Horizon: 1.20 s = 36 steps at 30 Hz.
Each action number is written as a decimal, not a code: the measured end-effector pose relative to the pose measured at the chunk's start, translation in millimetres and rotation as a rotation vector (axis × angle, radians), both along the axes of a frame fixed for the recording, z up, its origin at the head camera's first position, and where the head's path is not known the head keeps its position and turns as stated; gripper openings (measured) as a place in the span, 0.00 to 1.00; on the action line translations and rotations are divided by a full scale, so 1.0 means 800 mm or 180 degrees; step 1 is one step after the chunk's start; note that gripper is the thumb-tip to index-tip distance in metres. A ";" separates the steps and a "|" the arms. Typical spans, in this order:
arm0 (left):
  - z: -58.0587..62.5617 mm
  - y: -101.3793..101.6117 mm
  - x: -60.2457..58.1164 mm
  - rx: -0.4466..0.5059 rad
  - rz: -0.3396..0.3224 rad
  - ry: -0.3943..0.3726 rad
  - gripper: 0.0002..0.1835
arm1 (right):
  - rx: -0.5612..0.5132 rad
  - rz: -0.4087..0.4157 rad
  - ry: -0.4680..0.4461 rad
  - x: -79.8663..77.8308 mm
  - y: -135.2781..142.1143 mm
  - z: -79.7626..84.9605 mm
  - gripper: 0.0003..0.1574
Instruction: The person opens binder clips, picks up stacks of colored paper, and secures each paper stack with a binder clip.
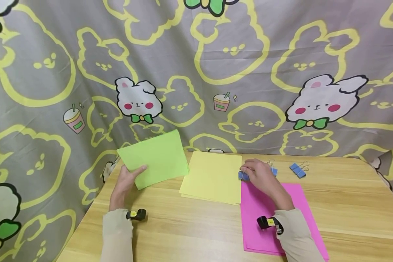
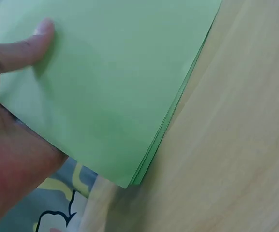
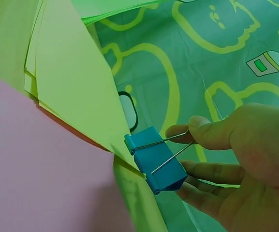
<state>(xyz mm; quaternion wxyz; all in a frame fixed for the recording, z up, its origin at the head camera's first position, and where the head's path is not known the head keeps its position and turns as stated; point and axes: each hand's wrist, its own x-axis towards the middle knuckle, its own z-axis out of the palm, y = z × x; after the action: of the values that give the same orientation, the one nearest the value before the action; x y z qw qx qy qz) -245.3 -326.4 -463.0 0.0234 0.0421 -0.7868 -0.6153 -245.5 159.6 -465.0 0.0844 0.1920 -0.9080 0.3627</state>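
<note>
1. Left hand (image 1: 127, 179) grips green sheets (image 1: 162, 158), yellow sheets' (image 1: 213, 178) 10 o'clock.
2. Right hand (image 1: 259, 175) pinches blue clip (image 3: 170, 175) at yellow's 3 o'clock edge; bite unclear.
3. Pink sheets (image 1: 255, 207), 4 o'clock; right sleeve (image 1: 296, 229) blocks part.
4. Two more clips (image 1: 297, 170) on table (image 1: 190, 233), 3 o'clock; nearer half-hidden.

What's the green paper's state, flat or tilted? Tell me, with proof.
Tilted: in the head view, the green paper slants up, its top edge overlapping the patterned curtain behind the table.
</note>
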 end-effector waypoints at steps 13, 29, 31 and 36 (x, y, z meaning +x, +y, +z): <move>0.010 0.010 0.002 0.0206 0.0061 0.0043 0.26 | -0.0164 0.0034 -0.0018 0.005 0.001 0.008 0.09; 0.013 0.016 0.000 0.0165 0.0110 0.0053 0.21 | -0.0041 0.0111 -0.0279 0.011 0.001 0.021 0.17; 0.011 0.017 -0.002 0.0250 0.0072 0.0095 0.20 | 0.0016 0.0118 -0.0317 0.011 0.002 0.022 0.18; 0.006 0.017 -0.004 0.0281 0.0068 0.0110 0.19 | 0.0147 0.0175 -0.0438 0.012 0.003 0.025 0.19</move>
<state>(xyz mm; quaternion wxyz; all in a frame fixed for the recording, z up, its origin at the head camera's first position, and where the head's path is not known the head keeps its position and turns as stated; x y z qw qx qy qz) -248.8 -312.7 -457.9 0.0417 0.0408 -0.7580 -0.6497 -235.6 161.8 -444.8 0.0073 0.1933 -0.9142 0.3561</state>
